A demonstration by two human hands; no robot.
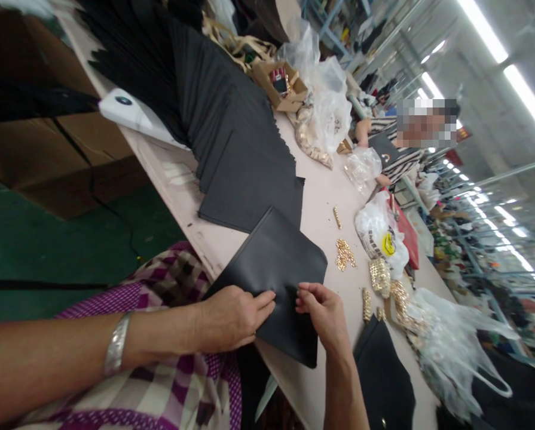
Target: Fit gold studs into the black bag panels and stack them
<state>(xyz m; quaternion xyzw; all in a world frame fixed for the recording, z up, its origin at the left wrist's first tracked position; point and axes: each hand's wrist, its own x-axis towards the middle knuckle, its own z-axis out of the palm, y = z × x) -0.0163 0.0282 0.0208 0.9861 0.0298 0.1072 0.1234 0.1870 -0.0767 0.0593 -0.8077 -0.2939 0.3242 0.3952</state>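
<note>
A smooth black leather-like panel [289, 257] lies at the near edge of the table, its lower part reaching past the edge. My left hand [235, 319] rests on the panel with its fingers stretched out flat, a silver bangle at the wrist. Close by on the right, my right hand [323, 307] is closed in a pinch just over the panel's surface. What its fingertips hold, if anything, is too small to see. Beyond the panel, a fanned stack of black panels [253, 173] spreads over the table. Small gold-coloured metal pieces [345, 255] lie in a loose pile.
Bundled gold pieces [379, 278] lie beside a white plastic bag [381, 233]. Another clear bag [459, 340] sits to the right, near more black pieces [386, 370]. A cardboard box [280, 86] stands farther back. Across the table, a person in a striped sleeve [404, 170] works.
</note>
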